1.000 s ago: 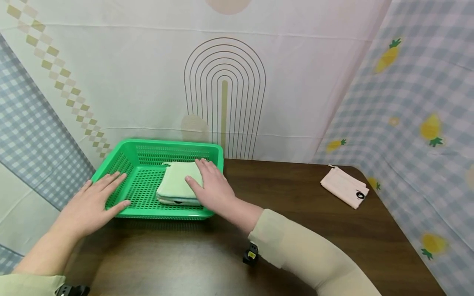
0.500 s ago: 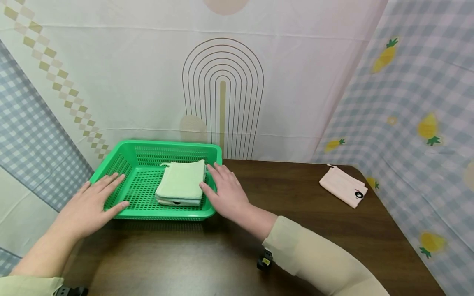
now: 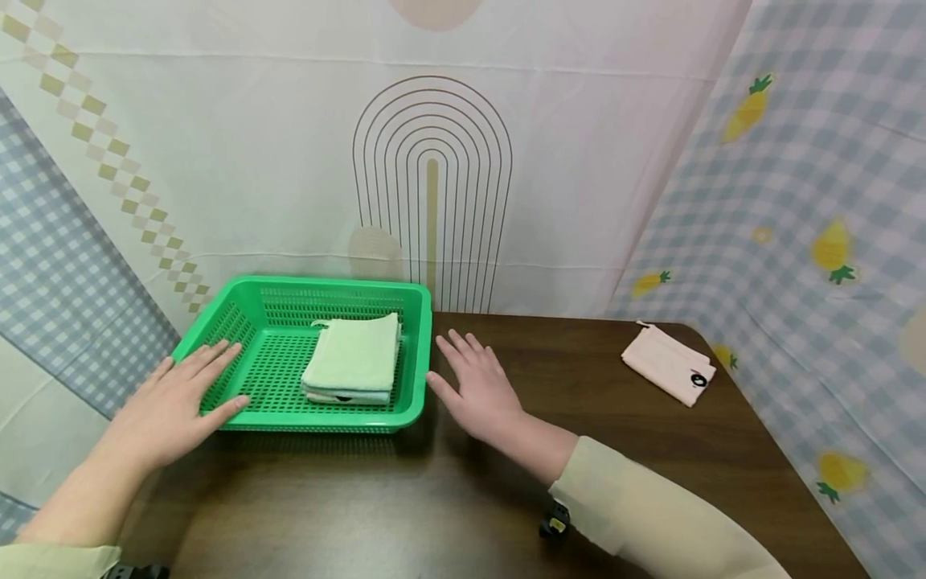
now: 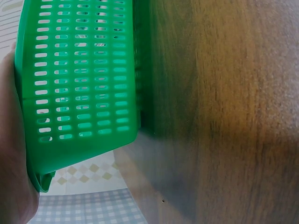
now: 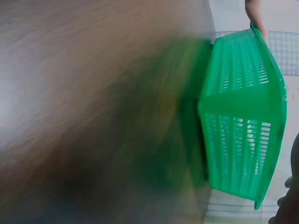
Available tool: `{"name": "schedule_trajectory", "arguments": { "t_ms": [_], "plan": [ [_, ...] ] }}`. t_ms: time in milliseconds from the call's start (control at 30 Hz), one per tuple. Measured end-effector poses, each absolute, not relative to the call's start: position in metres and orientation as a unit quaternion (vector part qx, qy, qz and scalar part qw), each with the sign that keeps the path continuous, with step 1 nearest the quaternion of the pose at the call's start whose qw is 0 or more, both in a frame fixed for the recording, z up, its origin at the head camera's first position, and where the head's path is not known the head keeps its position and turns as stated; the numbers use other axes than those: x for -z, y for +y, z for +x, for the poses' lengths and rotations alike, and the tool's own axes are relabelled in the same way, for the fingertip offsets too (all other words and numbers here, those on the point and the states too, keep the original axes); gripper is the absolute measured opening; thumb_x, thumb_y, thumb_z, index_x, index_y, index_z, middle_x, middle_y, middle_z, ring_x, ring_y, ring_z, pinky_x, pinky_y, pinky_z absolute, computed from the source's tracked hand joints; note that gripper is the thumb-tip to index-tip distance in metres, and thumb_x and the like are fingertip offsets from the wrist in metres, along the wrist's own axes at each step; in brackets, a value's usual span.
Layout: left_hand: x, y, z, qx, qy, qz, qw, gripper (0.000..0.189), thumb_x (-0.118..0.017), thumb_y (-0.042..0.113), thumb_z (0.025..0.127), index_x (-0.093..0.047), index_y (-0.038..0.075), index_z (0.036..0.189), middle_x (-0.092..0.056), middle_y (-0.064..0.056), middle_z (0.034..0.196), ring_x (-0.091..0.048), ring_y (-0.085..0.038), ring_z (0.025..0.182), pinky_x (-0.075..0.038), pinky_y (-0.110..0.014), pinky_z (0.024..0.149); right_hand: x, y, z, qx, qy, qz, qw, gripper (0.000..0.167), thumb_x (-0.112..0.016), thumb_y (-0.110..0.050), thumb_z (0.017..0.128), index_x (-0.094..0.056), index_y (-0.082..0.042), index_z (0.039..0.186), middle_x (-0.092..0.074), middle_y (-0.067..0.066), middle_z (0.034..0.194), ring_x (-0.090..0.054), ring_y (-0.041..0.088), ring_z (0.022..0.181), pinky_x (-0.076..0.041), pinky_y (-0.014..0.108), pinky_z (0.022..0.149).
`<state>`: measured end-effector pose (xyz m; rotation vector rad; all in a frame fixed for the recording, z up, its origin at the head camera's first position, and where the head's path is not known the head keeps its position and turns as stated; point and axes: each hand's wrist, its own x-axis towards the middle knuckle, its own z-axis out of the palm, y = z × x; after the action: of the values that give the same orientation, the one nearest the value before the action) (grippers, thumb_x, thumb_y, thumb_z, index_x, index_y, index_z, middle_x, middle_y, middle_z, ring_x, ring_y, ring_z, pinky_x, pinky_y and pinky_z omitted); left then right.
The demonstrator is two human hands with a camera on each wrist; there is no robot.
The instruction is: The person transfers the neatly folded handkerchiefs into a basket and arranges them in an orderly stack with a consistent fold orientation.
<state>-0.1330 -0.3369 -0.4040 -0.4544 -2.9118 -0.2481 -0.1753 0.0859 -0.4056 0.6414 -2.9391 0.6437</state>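
Note:
A green plastic basket [image 3: 325,418] with slotted walls stands at the table's back left. Inside it, toward the right, lies a stack of folded cloths with a pale green towel [image 3: 354,354] on top. My left hand [image 3: 170,406] rests over the basket's left front corner, fingers straight and spread. Just outside the right wall, my right hand [image 3: 477,390] hovers with straight fingers and holds nothing. In the right wrist view the basket wall [image 5: 238,149] shows beside that hand. A folded pale pink towel [image 3: 669,366] with a black round mark lies at the far right.
The dark brown wooden table [image 3: 347,507] runs up to a patterned white curtain [image 3: 579,161] at the back. A blue checked cloth with pineapples [image 3: 796,281] hangs along the right side. Dark wrist devices sit under both sleeves.
My right hand has moved off the stack in the basket and rightward past the basket's right wall. The left hand keeps its place at the corner.

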Motion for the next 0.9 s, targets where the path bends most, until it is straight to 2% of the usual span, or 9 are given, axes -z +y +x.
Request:
{"name": "schedule_trajectory", "arguments": {
  "t_ms": [167, 367, 733, 900],
  "plan": [
    [0.403, -0.335, -0.132, 0.085, -0.98, -0.153, 0.089, 0.084, -0.056, 0.054, 0.096, -0.014, 0.021, 0.161, -0.026, -0.02, 0.16, -0.028, -0.046, 0.142, 0.015, -0.046, 0.12, 0.417, 0.106, -0.172, -0.187, -0.962, 0.194, 0.03, 0.069, -0.031, -0.063, 0.101, -0.029, -0.024, 0.158, -0.022, -0.001, 0.164, -0.014, 0.025, 0.152, -0.011, 0.048, 0.122],
    [0.404, -0.336, -0.133, 0.085, -0.98, -0.156, 0.09, 0.084, -0.056, 0.053, 0.096, -0.014, 0.021, 0.161, -0.026, -0.02, 0.16, -0.028, -0.047, 0.142, 0.015, -0.046, 0.119, 0.428, 0.129, -0.166, -0.178, -0.964, 0.191, 0.037, 0.066, -0.038, -0.058, 0.102, -0.032, -0.023, 0.157, -0.024, 0.0, 0.164, -0.016, 0.027, 0.151, -0.013, 0.052, 0.122],
    [0.406, -0.338, -0.134, 0.084, -0.98, -0.156, 0.092, 0.084, -0.057, 0.053, 0.096, -0.014, 0.022, 0.161, -0.026, -0.02, 0.16, -0.027, -0.046, 0.142, 0.016, -0.046, 0.119, 0.439, 0.161, -0.157, -0.161, -0.968, 0.189, 0.038, 0.069, -0.031, -0.064, 0.101, -0.031, -0.023, 0.157, -0.024, 0.002, 0.163, -0.017, 0.03, 0.151, -0.014, 0.056, 0.12],
    [0.406, -0.339, -0.134, 0.083, -0.98, -0.156, 0.091, 0.084, -0.057, 0.053, 0.096, -0.013, 0.022, 0.161, -0.026, -0.02, 0.16, -0.027, -0.047, 0.142, 0.017, -0.045, 0.119, 0.44, 0.168, -0.156, -0.16, -0.969, 0.184, 0.036, 0.068, -0.035, -0.061, 0.102, -0.033, -0.021, 0.157, -0.025, 0.004, 0.163, -0.019, 0.031, 0.15, -0.015, 0.057, 0.12]
  ]
}}
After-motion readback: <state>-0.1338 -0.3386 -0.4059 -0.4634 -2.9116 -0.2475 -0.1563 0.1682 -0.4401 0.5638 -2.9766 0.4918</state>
